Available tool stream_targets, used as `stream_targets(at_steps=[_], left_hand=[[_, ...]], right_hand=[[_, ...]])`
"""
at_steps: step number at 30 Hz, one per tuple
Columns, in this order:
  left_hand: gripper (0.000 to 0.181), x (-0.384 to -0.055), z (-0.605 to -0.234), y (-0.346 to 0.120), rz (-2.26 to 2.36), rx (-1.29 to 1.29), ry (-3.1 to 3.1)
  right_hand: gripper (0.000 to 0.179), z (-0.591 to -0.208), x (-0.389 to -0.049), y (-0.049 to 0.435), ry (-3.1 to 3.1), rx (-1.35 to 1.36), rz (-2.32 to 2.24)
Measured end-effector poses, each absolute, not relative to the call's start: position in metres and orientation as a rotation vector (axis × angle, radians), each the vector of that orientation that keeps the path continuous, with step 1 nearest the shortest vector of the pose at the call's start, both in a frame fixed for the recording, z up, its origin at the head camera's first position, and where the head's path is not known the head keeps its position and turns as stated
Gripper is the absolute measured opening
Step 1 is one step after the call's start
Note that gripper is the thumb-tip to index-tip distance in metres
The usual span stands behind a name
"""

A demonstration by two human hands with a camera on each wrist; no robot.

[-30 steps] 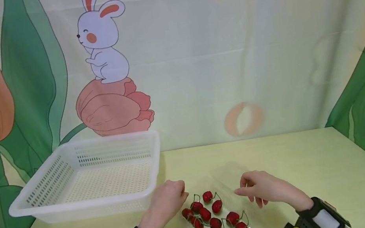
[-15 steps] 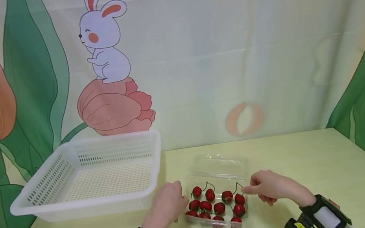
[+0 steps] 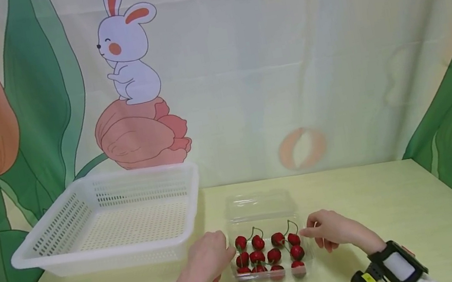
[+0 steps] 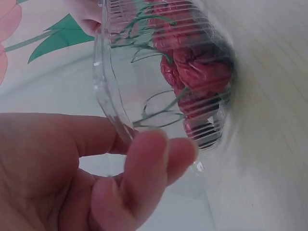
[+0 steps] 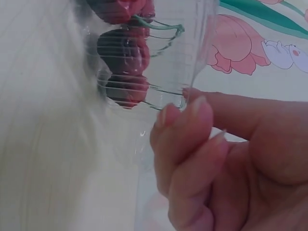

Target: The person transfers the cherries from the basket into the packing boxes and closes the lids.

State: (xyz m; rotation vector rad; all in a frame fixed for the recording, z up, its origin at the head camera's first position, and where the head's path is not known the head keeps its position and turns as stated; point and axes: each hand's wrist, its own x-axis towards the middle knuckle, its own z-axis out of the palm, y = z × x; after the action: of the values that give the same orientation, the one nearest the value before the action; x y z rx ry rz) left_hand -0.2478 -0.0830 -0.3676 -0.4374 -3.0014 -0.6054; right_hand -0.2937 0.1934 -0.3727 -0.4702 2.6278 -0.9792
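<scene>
A clear plastic clamshell box stands on the table between my hands, its lid folded back away from me. Several dark red cherries with green stems lie in rows inside. My left hand pinches the box's left rim; in the left wrist view the thumb meets the rim, with the fingers outside the wall. On the opposite side my right hand pinches the right rim near a back corner, with curled fingers against the ribbed outside. The left fingertips are partly hidden in the head view.
A white perforated plastic basket stands at the left of the pale yellow table, close behind my left hand. Behind the table hangs a curtain printed with a rabbit and tulips.
The clamshell box has turned from a skewed angle to square with the table edge, and its front has moved away from me. Both hands stay at its sides.
</scene>
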Motion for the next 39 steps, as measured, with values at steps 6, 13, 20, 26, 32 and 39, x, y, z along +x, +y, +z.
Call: stream_targets(at_steps=[6,13,20,26,32,39], left_hand=[[0.031,-0.249,-0.369,-0.083,-0.607,-0.44,-2.996],[0.032,-0.253,-0.371,-0.085,-0.668,-0.42,-3.022],[0.032,-0.258,-0.373,-0.086,-0.722,-0.423,-3.008],[0.028,-0.259,-0.375,-0.086,-0.751,-0.425,-2.994],[0.025,-0.261,-0.377,-0.085,-0.864,-0.413,-3.006],[0.022,-0.261,-0.379,-0.084,-1.065,-0.405,-3.033]], right_hand=[[0.024,-0.376,-0.299,0.198,2.598,-0.47,-1.034],[0.033,-0.38,-0.309,0.201,2.612,-0.381,-1.265],[0.046,-0.39,-0.322,0.202,2.416,-0.337,-1.657],[0.055,-0.396,-0.325,0.204,2.263,-0.349,-1.769],[0.057,-0.404,-0.326,0.202,2.227,-0.315,-1.794],[0.053,-0.408,-0.326,0.2,2.194,-0.337,-1.86]])
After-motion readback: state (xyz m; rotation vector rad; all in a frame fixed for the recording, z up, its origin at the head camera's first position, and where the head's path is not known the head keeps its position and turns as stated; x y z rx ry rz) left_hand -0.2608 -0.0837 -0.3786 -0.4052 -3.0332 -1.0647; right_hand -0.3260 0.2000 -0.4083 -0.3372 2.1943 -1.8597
